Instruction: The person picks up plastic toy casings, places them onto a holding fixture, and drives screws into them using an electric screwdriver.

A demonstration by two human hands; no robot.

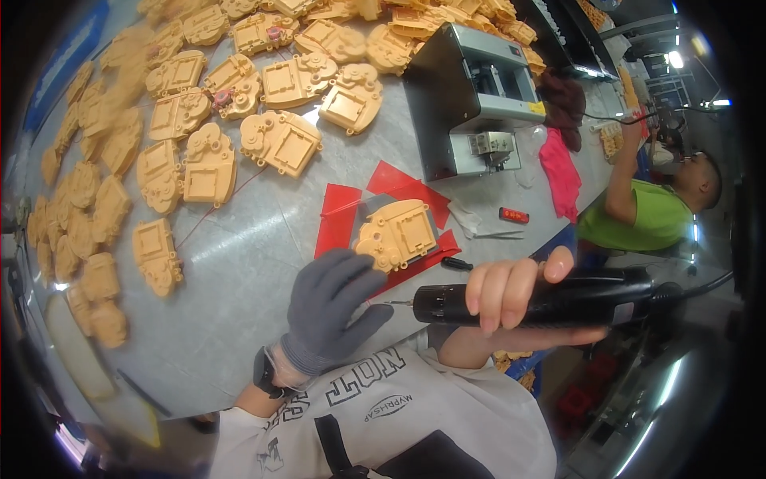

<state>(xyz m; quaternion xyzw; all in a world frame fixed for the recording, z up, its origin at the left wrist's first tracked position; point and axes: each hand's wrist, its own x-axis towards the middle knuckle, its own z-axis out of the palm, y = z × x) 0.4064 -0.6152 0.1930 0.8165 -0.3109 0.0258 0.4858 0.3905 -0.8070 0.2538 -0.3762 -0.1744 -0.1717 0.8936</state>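
Note:
My right hand [511,291] is wrapped round a black electric screwdriver [558,299], whose thin bit points left towards my other hand. My left hand [331,299], in a grey glove, is open, its fingers stretched towards the near left edge of an orange-yellow plastic housing [399,233]. Whether the fingertips touch that housing I cannot tell. The housing lies face up, with a square recess and round bosses, on a dark plate edged by red tape [337,219]. The screwdriver bit sits apart from it, close to my left thumb.
Many similar housings [283,142] cover the table's left and far side. A black-and-grey machine [479,104] stands beyond the plate. Tweezers [499,235], a red cylinder [514,215], a small black-handled tool [456,263] and a pink cloth [560,172] lie rightward. A person in green [646,215] works at right.

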